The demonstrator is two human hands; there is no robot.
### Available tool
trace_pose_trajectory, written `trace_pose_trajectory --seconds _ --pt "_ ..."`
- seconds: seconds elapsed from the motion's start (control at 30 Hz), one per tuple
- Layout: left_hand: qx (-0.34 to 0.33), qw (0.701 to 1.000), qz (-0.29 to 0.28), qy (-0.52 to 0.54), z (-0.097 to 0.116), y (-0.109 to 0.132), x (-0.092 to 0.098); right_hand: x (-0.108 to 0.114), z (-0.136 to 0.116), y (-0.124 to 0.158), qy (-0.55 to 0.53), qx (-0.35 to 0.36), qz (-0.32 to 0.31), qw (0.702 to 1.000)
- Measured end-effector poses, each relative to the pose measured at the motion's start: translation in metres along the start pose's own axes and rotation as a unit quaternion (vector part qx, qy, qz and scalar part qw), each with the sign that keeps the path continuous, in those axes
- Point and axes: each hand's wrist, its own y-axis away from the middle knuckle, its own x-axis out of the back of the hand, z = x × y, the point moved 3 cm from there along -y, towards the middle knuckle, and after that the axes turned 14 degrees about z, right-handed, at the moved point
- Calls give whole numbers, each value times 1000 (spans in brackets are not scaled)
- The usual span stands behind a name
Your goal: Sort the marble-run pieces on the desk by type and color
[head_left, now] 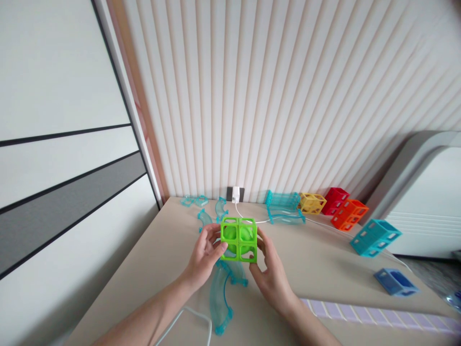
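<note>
Between my two hands is a bright green open-frame building block (238, 222), raised above the table. My left hand (204, 254) grips its left side, thumb on the front face. On the right side, the fingers and thumb of my right hand (272, 274) close around the block's edge. Something rounded and green shows through the block's openings. Below and behind the block lie curved translucent teal track pieces (218, 300), partly covered by it and by my left hand. Two smaller curved teal pieces (221, 210) rest farther back.
Straight teal tracks (284, 201) lie by the wall. Rightward stand yellow (311, 203), red (334, 201), orange (349, 215), teal (375, 238) and blue blocks (395, 282). A white cable runs from a plug (235, 194) across the table. A lilac strip (374, 315) lies at front right.
</note>
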Motion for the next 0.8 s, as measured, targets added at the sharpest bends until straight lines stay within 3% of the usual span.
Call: trace_pose_trajectory --seconds 0.23,0.47,0.8 --pt "-12 1000 -7 10 3 -2 1 1 -5 -1 -130 -92 -72 985" --pt "-13 999 -30 11 1 -2 2 -2 0 -7 -191 -179 -36 964" --pt "8 1000 -29 9 0 -2 1 1 -6 -13 -240 -194 17 951"
